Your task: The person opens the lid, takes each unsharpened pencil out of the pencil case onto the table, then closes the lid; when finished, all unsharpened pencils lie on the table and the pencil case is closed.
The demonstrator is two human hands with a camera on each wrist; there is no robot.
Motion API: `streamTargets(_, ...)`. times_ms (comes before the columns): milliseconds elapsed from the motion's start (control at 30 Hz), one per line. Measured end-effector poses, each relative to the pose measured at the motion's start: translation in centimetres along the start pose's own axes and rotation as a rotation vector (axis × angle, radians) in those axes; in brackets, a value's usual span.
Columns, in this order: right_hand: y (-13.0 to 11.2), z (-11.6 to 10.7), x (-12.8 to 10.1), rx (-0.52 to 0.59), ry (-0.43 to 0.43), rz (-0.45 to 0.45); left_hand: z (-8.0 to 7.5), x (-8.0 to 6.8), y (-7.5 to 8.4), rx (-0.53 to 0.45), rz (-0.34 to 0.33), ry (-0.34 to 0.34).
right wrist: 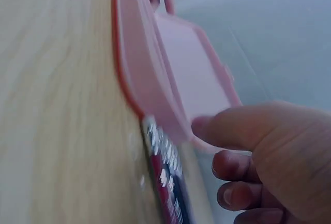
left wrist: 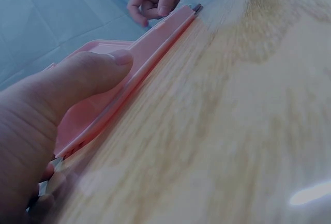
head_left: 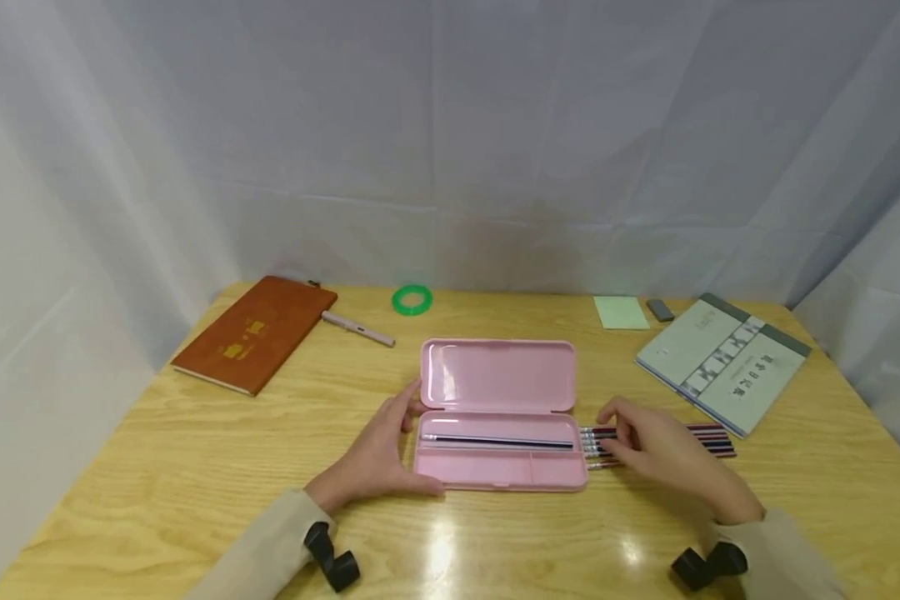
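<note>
A pink pencil case [head_left: 501,475] lies with its lid raised at the middle of the table. One dark-striped pencil [head_left: 498,442] rests in its long rear compartment. My left hand [head_left: 371,454] holds the case's left end, thumb over the front rim [left wrist: 121,58] and fingers around toward the back. Just right of the case, several striped pencils [head_left: 712,440] lie side by side, their metal-banded ends [right wrist: 163,149] toward it. Over them is my right hand [head_left: 663,450], fingers loosely bent and thumb apart from them, with nothing visible between; it partly hides the pencils in the head view.
A brown notebook [head_left: 258,333] and a pale pen [head_left: 357,328] lie at the left. Behind the case is a green tape ring [head_left: 397,302]. Pale green sticky notes [head_left: 621,312], a grey eraser [head_left: 660,310] and a light green notebook [head_left: 720,358] lie at the right rear.
</note>
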State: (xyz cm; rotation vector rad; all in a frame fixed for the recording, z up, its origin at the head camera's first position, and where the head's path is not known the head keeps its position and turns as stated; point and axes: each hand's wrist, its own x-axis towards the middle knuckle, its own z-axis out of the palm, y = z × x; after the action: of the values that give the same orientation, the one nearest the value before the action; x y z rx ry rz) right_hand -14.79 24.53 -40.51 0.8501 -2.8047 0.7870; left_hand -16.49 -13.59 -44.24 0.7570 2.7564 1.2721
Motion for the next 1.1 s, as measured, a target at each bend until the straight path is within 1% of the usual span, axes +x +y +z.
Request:
streamTargets(133,-0.9,-0.1,1.5,0.005,-0.145,0.002,0.0,0.1,0.1,-0.001,0.002,-0.011)
streamTargets(267,-1.3,-0.9,2.2,0.003,-0.297,0.025,-0.1,0.1,0.2,0.004,-0.005,-0.014)
streamTargets(367,-1.3,-1.2,2.3,-0.021,-0.355,0.046,-0.2,0.1,0.2,0.012,-0.005,-0.012)
streamTargets(433,-1.2,-1.1,2.2,-0.058,-0.361,0.063,-0.2,0.1,0.2,0.015,-0.003,-0.012)
streamTargets(533,-0.9,-0.7,2.1,-0.121,-0.334,0.091,-0.2,0.0,0.1,0.018,-0.006,-0.014)
streamTargets(700,-0.9,-0.2,2.1,-0.119,-0.287,0.106,-0.3,-0.1,0.1,0.019,-0.017,-0.018)
streamTargets(833,-1.2,-0.1,2.1,-0.124,-0.281,0.121,-0.3,-0.2,0.2,0.017,-0.015,-0.014)
streamTargets(1100,-1.6,0.0,1.9,-0.186,-0.274,0.156,-0.1,-0.1,0.0,0.011,-0.004,-0.009)
